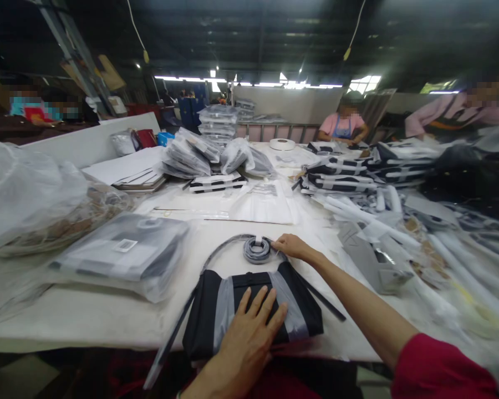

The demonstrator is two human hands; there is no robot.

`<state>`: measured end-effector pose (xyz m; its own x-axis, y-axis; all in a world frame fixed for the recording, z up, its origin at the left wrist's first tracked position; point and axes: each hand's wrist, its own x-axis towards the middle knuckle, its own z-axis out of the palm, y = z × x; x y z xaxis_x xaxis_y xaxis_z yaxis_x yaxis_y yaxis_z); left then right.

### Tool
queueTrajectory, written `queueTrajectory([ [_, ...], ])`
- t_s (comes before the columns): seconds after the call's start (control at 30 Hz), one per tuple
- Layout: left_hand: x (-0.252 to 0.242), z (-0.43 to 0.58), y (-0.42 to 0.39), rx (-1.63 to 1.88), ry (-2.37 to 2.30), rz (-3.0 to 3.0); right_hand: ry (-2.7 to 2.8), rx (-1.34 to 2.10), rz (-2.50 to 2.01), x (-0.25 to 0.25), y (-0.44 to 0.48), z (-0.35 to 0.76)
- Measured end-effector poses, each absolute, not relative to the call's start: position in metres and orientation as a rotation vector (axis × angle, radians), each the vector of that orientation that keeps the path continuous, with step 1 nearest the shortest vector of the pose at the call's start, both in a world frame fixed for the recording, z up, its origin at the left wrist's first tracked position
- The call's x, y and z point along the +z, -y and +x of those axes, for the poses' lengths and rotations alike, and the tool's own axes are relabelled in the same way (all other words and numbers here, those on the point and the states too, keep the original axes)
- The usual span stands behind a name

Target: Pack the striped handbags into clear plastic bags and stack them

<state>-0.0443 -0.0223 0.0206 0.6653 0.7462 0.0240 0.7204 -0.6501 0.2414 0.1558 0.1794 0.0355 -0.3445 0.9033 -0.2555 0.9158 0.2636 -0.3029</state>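
A folded black and grey fabric item (303,310) lies at the near edge of the white table (87,316). My left hand (249,330) rests flat on it with fingers spread. Just beyond it sits a coiled grey strap (256,249) with a long black strap looping out to the left. My right hand (289,245) reaches to the coil's right side, fingers curled and touching the strap there. Whether those fingers pinch the strap is hard to make out.
Clear plastic bags of packed goods (125,252) lie at left, with a bulky bag (29,199) behind. Stacks of bagged items (199,155) and black and white folded pieces (357,172) fill the far table. White rolled tubes (399,233) spread at right. Other people work beyond.
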Motion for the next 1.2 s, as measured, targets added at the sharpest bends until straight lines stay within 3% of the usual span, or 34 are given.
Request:
queueTrajectory([
  [0.37, 0.062, -0.077, 0.032, 0.399, -1.156, 2.573, -2.238, -0.973, 1.961, 0.030, -0.117, 0.193],
  [0.53, 0.044, -0.152, 0.023, 0.648, -1.835, 1.918, -2.257, -1.295, 2.231, 0.021, -0.082, 0.211],
  [0.8, 0.030, -0.171, 0.030, 0.870, -1.513, 1.204, -1.739, -1.712, 2.636, 0.004, -0.036, 0.209],
  [0.93, 0.041, -0.179, 0.029, 0.913, -1.415, 0.870, -1.992, -1.471, 2.439, 0.008, -0.028, 0.221],
  [1.07, 0.040, -0.194, 0.023, 0.807, -1.568, 1.091, -2.202, -1.027, 2.264, 0.013, -0.034, 0.230],
  [1.2, 0.025, -0.204, 0.023, 0.645, -1.593, 1.353, -2.104, -1.230, 2.351, -0.007, -0.032, 0.228],
])
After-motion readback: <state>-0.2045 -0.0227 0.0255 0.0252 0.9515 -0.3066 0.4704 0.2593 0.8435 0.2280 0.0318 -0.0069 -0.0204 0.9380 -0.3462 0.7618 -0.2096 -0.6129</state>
